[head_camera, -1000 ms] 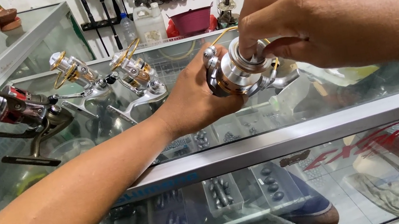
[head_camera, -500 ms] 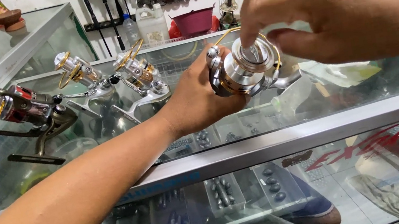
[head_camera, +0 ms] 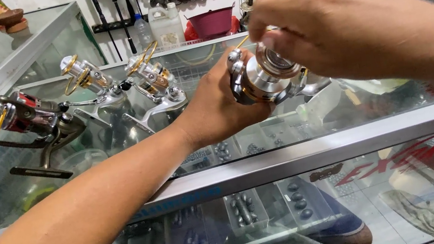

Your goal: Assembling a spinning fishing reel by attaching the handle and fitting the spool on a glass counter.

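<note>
Gripping a silver spinning reel [head_camera: 260, 80] from the 9 o'clock side, the left hand [head_camera: 215, 110] wraps its palm and fingers round the reel body, holding it in the air just above the glass counter [head_camera: 314, 150]. From 2 o'clock the right hand [head_camera: 341, 27] comes over the top, fingertips pinched on the cap at the front of the spool. Both hands are closed on the same reel, which sits near the middle of the view.

If the cap is being turned, the job seems to go best with the left hand keeping the body dead steady while only the right fingertips twist, straight along the spool's axis, so nothing small drops onto the glass.

At 9 to 10 o'clock of the hands, three more reels stand on the counter: a silver and gold reel [head_camera: 155, 82] nearest, another gold-trimmed reel [head_camera: 85, 76] behind it, and a red and black reel [head_camera: 18, 115] farthest out. Trays of lead sinkers [head_camera: 243, 211] lie under the glass at 6 o'clock.

The right fingers cover most of the cap, so its shape and how far it is turned cannot be told. The reel's handle and foot are hidden behind the hands, and the right forearm is cut off by the frame edge.
</note>
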